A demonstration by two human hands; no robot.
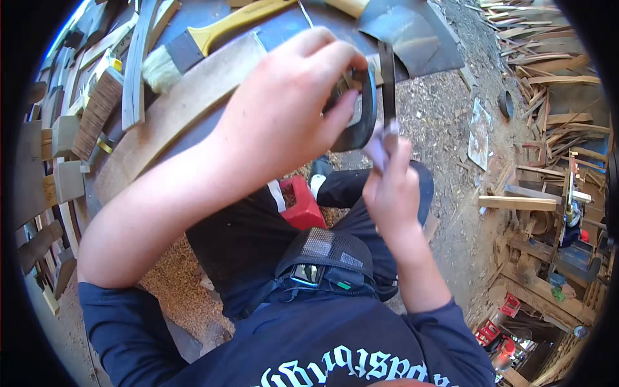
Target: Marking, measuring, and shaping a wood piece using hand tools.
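My left hand [284, 97] is raised over the near edge of the workbench, its fingers curled around a dark piece with a curved rim [369, 113]. The palm and fingers hide much of that piece, so its kind is unclear. My right hand [394, 193] is closed on the pale lilac, cloth-like grip of a narrow, flat, dark metal tool [387, 80]. That tool points away from me and stands just right of the curved rim; whether the two touch, I cannot tell.
On the bench lie a yellow-handled brush [225, 26], a long wooden board [174, 122] and a broad grey metal blade [412, 39]. Wood offcuts [97, 113] crowd the left. A red stool [302, 206] is between my legs. Wood scraps [554, 64] are piled at right.
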